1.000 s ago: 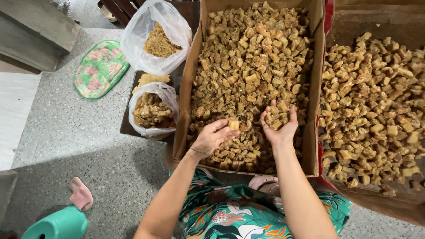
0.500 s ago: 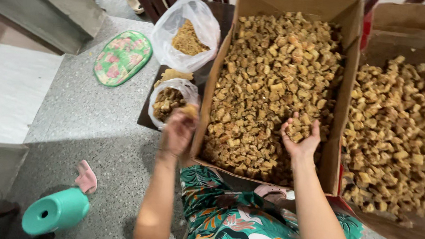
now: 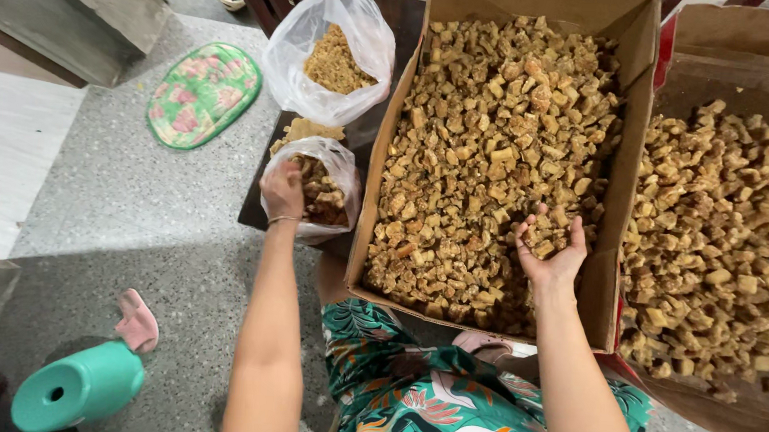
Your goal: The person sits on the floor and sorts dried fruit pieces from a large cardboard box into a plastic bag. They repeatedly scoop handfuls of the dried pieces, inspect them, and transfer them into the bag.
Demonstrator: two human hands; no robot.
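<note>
Speckled grey stone floor (image 3: 127, 200) here, with a flowery green mat (image 3: 203, 95) far left and a teal plastic stool (image 3: 79, 386) tipped over near the bottom corner. The person sits on the floor with two cardboard boxes in front, both heaped with tan, crusty chunks.

The left hand (image 3: 283, 189) is over the mouth of the small clear plastic bag (image 3: 319, 190), which sits just left of the middle box (image 3: 495, 156). Its fingers are bunched together and dipping into the opening, so I'd say it's letting pieces go into the bag. I can't tell if anything's left in the grip. The right hand (image 3: 550, 248) lies palm up in the near right part of the middle box, fingers spread loosely and cupping a few chunks (image 3: 543, 235).

A bigger bag (image 3: 330, 53), already part full, stands farther back. The second box (image 3: 721, 237) sits right alongside.

My take: keep the wrist low inside the bag's rim so pieces don't bounce out onto the floor, and let the right hand hold its load level meanwhile.
</note>
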